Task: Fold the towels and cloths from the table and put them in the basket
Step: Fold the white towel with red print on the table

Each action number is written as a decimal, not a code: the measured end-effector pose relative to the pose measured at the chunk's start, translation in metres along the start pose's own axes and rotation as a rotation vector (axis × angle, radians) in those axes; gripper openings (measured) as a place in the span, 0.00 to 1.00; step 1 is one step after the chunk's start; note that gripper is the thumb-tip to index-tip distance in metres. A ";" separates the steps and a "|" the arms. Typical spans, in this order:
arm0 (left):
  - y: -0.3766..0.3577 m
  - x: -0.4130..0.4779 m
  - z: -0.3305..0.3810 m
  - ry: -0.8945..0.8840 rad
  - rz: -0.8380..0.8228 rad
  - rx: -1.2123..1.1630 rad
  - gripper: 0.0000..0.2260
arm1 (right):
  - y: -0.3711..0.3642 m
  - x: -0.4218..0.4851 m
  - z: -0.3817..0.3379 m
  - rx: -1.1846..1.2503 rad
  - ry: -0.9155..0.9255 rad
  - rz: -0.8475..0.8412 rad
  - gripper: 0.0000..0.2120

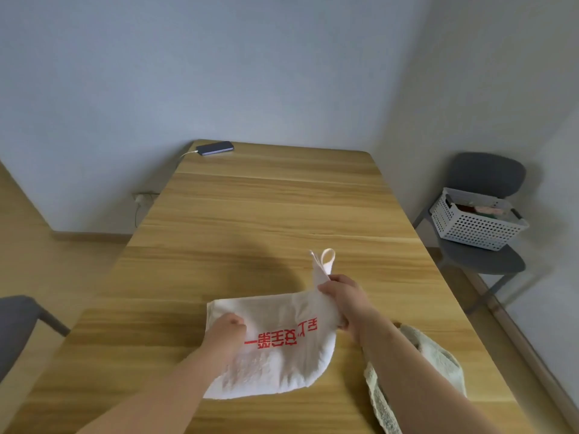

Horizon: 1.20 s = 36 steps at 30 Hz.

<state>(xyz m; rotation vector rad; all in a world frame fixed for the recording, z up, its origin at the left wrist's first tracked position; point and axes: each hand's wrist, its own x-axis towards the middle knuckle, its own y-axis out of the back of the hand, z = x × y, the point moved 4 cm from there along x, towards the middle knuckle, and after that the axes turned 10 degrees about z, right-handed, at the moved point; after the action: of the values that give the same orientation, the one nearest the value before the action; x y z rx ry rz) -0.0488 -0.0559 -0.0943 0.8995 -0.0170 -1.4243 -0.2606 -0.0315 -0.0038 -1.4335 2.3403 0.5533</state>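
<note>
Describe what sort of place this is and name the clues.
Likely a plain home or office room: a wooden table, a grey chair bearing a white basket, a plugged-in phone.

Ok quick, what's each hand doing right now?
Left hand: closed, gripping the left part of the white towel.
Right hand: closed, gripping the same towel's bunched right end.

Both bare arms reach forward from the bottom of the view. The left hand (230,328) is curled with its knuckles up, and its fingers (238,323) pinch the towel (275,311) near its left edge. The right hand (341,300) is a bit farther out. Its fingers wrap tight round the bunched end of the towel. The two hands are near each other but do not touch.
</note>
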 end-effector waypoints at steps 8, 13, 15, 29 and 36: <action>0.036 -0.016 -0.020 0.169 -0.192 -0.530 0.27 | -0.104 -0.034 0.026 -0.205 0.026 -0.386 0.08; 0.040 -0.008 -0.026 0.196 -0.232 -0.502 0.27 | -0.127 -0.039 0.060 -0.451 -0.035 -0.571 0.12; 0.043 -0.004 -0.028 0.155 -0.102 -0.342 0.14 | -0.120 -0.028 0.061 -0.428 0.012 -0.446 0.09; 0.035 0.000 -0.026 0.215 0.173 0.140 0.24 | -0.060 0.014 0.098 -0.511 -0.029 0.032 0.16; 0.036 -0.022 -0.026 0.384 -0.135 -0.244 0.21 | -0.040 -0.011 0.098 -0.114 -0.322 -0.116 0.17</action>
<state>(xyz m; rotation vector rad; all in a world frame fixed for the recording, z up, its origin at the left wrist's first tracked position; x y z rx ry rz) -0.0104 -0.0276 -0.0819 0.9690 0.5045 -1.3219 -0.2117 0.0089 -0.0898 -1.3992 1.9901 0.8279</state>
